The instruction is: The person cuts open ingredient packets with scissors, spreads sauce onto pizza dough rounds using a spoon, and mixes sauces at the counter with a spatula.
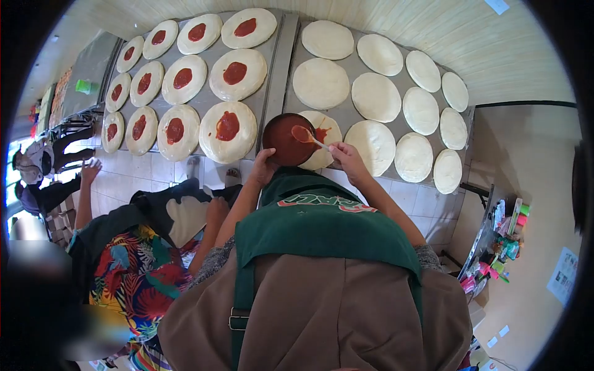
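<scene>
With my left hand I grip the rim of a dark bowl of red sauce, close to the front table edge. My right hand is closed on the handle of a spoon, its sauce-coated head over the bowl's right side. Partly hidden beneath bowl and spoon lies a round of dough with a splash of sauce on it. Just right of my right hand is a plain dough round. To the left of the bowl, a dough round carries a red patch in its middle.
Several sauced rounds lie on the left metal table; several plain ones cover the right table. Beside me on the left stands a co-worker in a colourful floral garment. A side table with colourful items is at the right.
</scene>
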`<state>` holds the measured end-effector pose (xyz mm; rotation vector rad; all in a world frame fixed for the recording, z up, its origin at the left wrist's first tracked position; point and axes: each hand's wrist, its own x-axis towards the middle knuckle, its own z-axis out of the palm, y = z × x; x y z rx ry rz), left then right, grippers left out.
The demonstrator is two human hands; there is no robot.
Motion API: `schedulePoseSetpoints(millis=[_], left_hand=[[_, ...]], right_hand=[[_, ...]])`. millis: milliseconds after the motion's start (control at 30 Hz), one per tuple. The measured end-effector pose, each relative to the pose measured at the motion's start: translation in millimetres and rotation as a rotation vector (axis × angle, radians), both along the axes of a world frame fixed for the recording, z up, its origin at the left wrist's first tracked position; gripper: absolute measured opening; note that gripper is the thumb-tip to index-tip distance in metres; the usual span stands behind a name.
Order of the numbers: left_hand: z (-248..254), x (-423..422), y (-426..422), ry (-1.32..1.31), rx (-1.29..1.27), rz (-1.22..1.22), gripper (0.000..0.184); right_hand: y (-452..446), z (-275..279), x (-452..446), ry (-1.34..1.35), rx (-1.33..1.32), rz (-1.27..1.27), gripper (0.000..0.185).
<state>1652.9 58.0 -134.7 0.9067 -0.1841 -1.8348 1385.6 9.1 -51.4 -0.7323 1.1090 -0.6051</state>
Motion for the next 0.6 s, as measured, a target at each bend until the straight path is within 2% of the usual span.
schedulePoseSetpoints(millis=[100,200,300,400,500,600], left_hand=[[-6,8,6,-0.041,0.039,0.064,0.04],[-4,18,12,-0.052,0.028,0.093,0.043],[-1,28,21,-0.051,-0.004,0.081,0.047],[1,37,27,-0.088,-0.014,0.033,0.052],[-4,38,28,-0.1,-0.014,0.02,0.054],[0,33,27,-0.085,-0.009,0.039,0.051]], right_hand=[[-3,-2,-10,0.086,-0.084,-0.029,0.02],[-4,-36,-12,0.325,-0.423,-0.102,0.018],[1,-49,-9,0.833,-0.832,0.03,0.014],[-1,-48,-6,1.07,-1.2,0.213,0.009],[4,-45,-5,1.083,-1.164,0.183,0.009],[8,-36,-6,1.027,-1.012,0.066,0.009]])
